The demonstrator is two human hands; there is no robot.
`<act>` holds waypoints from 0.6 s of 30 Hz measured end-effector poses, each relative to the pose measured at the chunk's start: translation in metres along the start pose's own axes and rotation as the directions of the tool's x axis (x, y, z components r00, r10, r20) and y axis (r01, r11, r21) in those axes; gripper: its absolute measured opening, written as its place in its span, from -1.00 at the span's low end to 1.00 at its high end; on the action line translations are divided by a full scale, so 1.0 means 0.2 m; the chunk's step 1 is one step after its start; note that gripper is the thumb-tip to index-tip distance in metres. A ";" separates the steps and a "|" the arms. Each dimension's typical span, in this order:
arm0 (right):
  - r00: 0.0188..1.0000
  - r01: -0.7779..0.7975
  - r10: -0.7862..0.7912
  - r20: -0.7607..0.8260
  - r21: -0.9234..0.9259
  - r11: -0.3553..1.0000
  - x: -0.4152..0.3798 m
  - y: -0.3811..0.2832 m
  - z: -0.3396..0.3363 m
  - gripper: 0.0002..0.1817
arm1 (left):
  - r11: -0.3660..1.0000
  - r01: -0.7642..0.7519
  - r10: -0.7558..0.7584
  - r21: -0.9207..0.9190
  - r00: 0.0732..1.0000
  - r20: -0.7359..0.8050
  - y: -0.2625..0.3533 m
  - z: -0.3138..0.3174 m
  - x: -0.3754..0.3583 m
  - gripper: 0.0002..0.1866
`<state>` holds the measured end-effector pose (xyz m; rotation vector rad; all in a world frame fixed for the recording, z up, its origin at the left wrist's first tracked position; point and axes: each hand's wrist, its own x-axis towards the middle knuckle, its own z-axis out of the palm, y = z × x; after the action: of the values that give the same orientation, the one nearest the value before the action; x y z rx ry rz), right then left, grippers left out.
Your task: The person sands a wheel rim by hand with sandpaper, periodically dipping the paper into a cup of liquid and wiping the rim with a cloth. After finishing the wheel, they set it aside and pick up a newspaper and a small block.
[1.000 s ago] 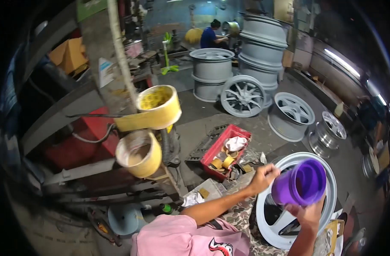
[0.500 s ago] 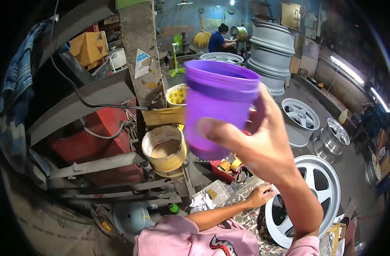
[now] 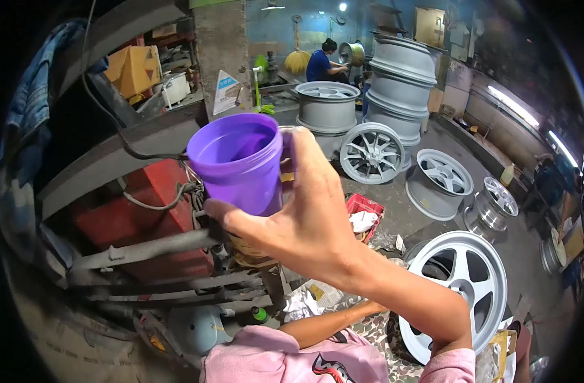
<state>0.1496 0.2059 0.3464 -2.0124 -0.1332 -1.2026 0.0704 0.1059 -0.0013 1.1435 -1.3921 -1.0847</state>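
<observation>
A purple plastic cup (image 3: 237, 169) is raised in front of me, its mouth tipped toward me and its inside showing. My right hand (image 3: 304, 217) is closed around the cup's right side, the thumb low on the near face and the fingers behind. My left forearm (image 3: 333, 322) lies across my lap. The left hand itself is mostly hidden behind my right forearm, near a silver-white wheel rim (image 3: 490, 268) that leans at my right knee.
Behind stand a stack of grey rims (image 3: 400, 83), a multi-spoke rim (image 3: 371, 153) and another rim (image 3: 442, 182). A red crate (image 3: 366, 207) sits on the floor. Left are a red metal box (image 3: 158, 210) and a post (image 3: 221, 51). A person in blue (image 3: 324, 66) sits at the back.
My right hand has carried the purple cup left and slightly down, tilting its mouth toward me. The right forearm now covers my left hand, which showed near the rim before.
</observation>
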 end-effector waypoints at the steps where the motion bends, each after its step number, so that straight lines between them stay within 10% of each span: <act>1: 0.998 0.057 -0.058 -0.020 -0.040 0.998 0.00 0.01 0.01 -0.28 | 1.000 0.025 -0.025 -0.013 1.000 0.017 0.03 -0.02 -0.01 -0.71; 18: 0.990 -0.001 -0.025 -0.136 -0.191 0.981 -0.18 0.07 0.13 -0.06 | 0.964 -0.067 0.145 0.258 0.944 -0.298 -0.10 0.13 0.07 -0.71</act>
<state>0.1548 0.2230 0.3038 -2.0856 0.0403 -1.4036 0.0456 0.0898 -0.0207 1.3365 -1.3388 -0.6296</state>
